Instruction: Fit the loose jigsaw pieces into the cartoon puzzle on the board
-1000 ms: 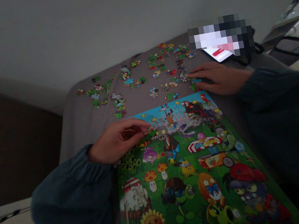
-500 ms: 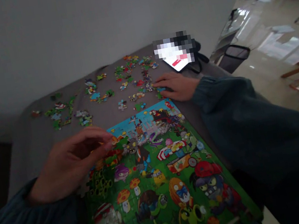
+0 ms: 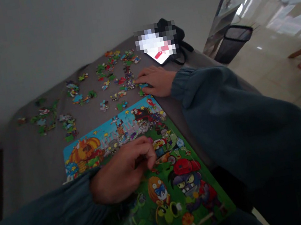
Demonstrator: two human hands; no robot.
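Note:
A jigsaw puzzle (image 3: 194, 201) with a bright cartoon picture lies on the grey-covered table. Over its middle hovers my left hand (image 3: 122, 169), fingers curled in and tips bent together. A small pinkish spot shows at the fingertips; whether it is a held piece or part of the picture behind is unclear. Beyond the puzzle's far right corner, my right hand (image 3: 158, 81) rests on the table, thumb and fingers apart. Its fingertips touch the edge of a cluster of loose puzzle pieces (image 3: 130, 84). My left forearm hides the puzzle's lower left part.
More loose pieces (image 3: 68, 125) are scattered over the grey cloth (image 3: 83, 112) toward the wall. A lit phone (image 3: 158, 51) lies at the far right beside a black object (image 3: 173, 30). Off the table's right side stands a dark bin (image 3: 234, 41) on the shiny floor.
My left hand has moved right, from the puzzle's upper left area to over its middle, uncovering the pumpkin picture. My right hand stays by the loose pieces. The view has shifted right.

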